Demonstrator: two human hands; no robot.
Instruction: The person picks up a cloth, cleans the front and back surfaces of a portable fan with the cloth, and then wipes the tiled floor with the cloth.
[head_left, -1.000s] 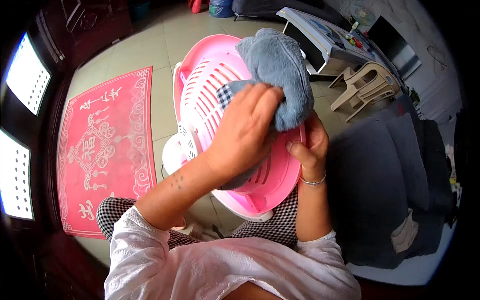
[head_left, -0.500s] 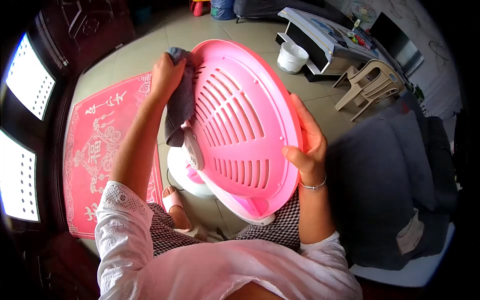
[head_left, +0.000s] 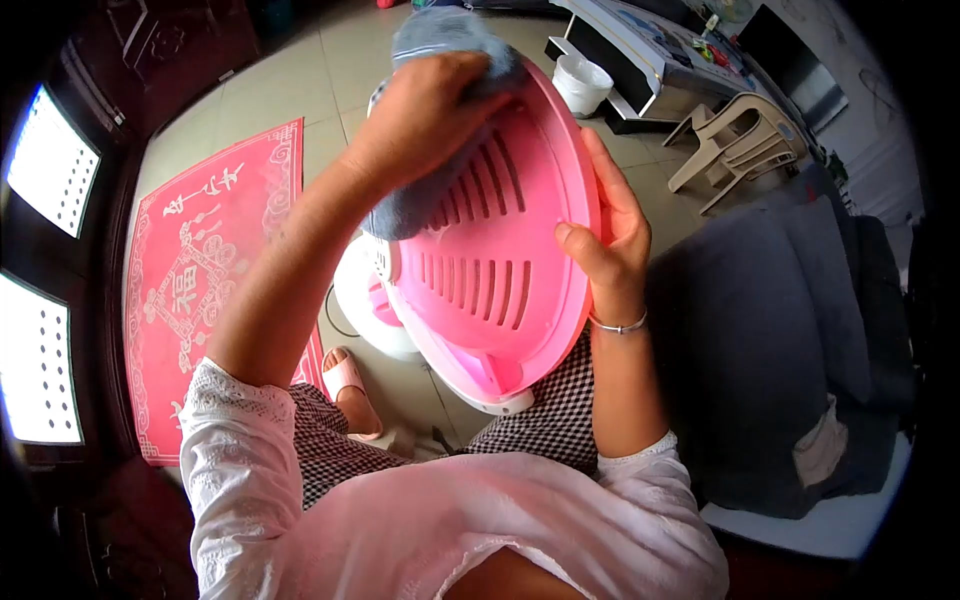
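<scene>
A large pink slotted plastic cover (head_left: 470, 330), dish-shaped with a white edge, is held tilted in front of me above my lap. My right hand (head_left: 612, 245) clasps its right rim, thumb on the near face and fingers behind. My left hand (head_left: 425, 115) is closed on a blue-grey cloth (head_left: 405, 208), which lies against the upper part of the cover and hides some slots. Beside the cover's lower left is a white joint piece (head_left: 383, 258). Behind that, a round white and pink base (head_left: 362, 300) rests on the floor, partly hidden.
A red patterned mat (head_left: 215, 270) lies on the tiles at left, near my slippered foot (head_left: 350, 390). On the right is a dark padded seat (head_left: 770, 370). Farther off are a beige plastic chair (head_left: 740, 150), a white bin (head_left: 580, 85) and a cabinet (head_left: 640, 50).
My left hand and the cloth have moved right, from the cover's left edge onto its upper face. My right hand keeps its hold on the rim, and the cover has shifted slightly.
</scene>
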